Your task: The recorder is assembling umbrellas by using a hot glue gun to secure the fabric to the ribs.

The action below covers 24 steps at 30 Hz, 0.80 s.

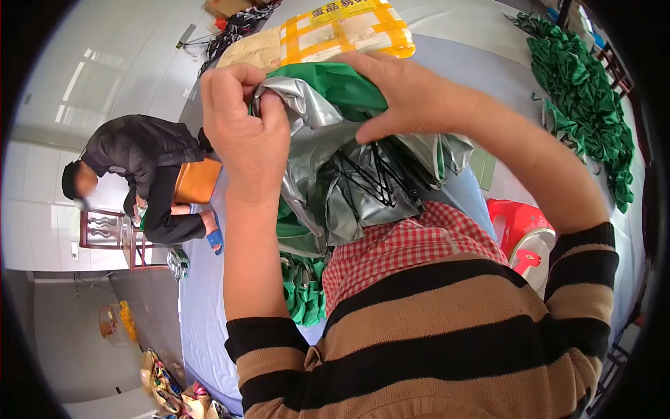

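Note:
Silver-lined green umbrella cloth [342, 87] is held up in front of my chest, its green side folded over the silver at the top. My left hand [244, 126] is closed, thumb and fingers pinching the cloth's silver edge. Across from it, my right hand [398, 94] curves around the green part, fingers over the top edge and thumb below. Thin black strands [366, 178], which look like ribs or cords, zigzag over the silver lining lower down. The rest of the cloth hangs onto my red checked apron [419, 241]. My right fingertips are partly hidden behind the fold.
A taped carton [342, 35] lies ahead. Green cloth heaps [583, 91] lie far right, and more green cloth [303, 290] is below my left forearm. A red-and-white container [523, 234] stands by my right elbow. At left, a person [150, 167] sits working beside a stool.

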Motion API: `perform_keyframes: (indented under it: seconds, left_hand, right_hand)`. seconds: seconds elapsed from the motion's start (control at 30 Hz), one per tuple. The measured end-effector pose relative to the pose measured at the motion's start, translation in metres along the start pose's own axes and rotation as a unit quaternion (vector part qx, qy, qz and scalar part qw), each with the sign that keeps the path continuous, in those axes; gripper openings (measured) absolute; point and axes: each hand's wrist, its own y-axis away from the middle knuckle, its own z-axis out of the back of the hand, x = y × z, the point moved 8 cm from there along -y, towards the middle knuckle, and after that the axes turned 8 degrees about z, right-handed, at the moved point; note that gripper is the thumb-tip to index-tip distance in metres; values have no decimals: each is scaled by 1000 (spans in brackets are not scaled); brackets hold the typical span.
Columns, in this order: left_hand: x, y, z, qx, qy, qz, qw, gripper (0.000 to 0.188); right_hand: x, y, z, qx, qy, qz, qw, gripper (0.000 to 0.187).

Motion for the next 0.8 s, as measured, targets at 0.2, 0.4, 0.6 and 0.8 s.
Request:
perform_keyframes:
  seconds: [0.2, 0.4, 0.6, 0.8]
  left_hand:
    - [40, -1, 21, -21, -153, -36, 987, 25]
    - [88, 22, -9, 52, -173, 28, 983, 28]
    - [11, 46, -41, 191, -192, -54, 961, 55]
    - [-68, 74, -48, 151, -64, -204, 965, 57]
  right_hand:
    - [-88, 19, 32, -61, -15, -84, 994, 26]
    - [-109, 26, 28, -14, -70, -100, 992, 15]
    - [-110, 28, 38, -68, -251, -311, 914, 28]
    - [-71, -14, 34, 7, -92, -101, 991, 29]
